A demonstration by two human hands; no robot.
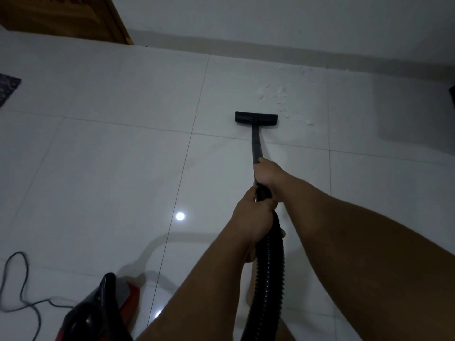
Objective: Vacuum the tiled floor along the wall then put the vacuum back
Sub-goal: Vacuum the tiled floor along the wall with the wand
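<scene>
While both hands work the wand, the step in hand looks like the vacuuming pass itself, with putting the vacuum away not yet begun. Floor [98, 156] is pale glossy tile, running up to the wall [295, 25] at top; a wooden door [73, 18] sits top left. Vacuum body [98, 313], red and black, rests on the floor at bottom left, close beside the left arm, its cord [22, 286] looped on the tiles further left. Hose [269, 279] runs ribbed and black from the bottom edge up into the hands. Left hand [253, 217] is wrapped closed around the hose end, nearer the body. Right hand [267, 173] is closed on the wand [256, 141] just above it, the two hands nearly touching. Nozzle [256, 118] sits flat on the tile ahead of the hands, well short of the wall. White debris [283, 94] lies scattered just right of the nozzle and beyond it, toward the wall. Next move likely calls for pushing forward and right, so the nozzle covers the crumbs up to the skirting.
</scene>
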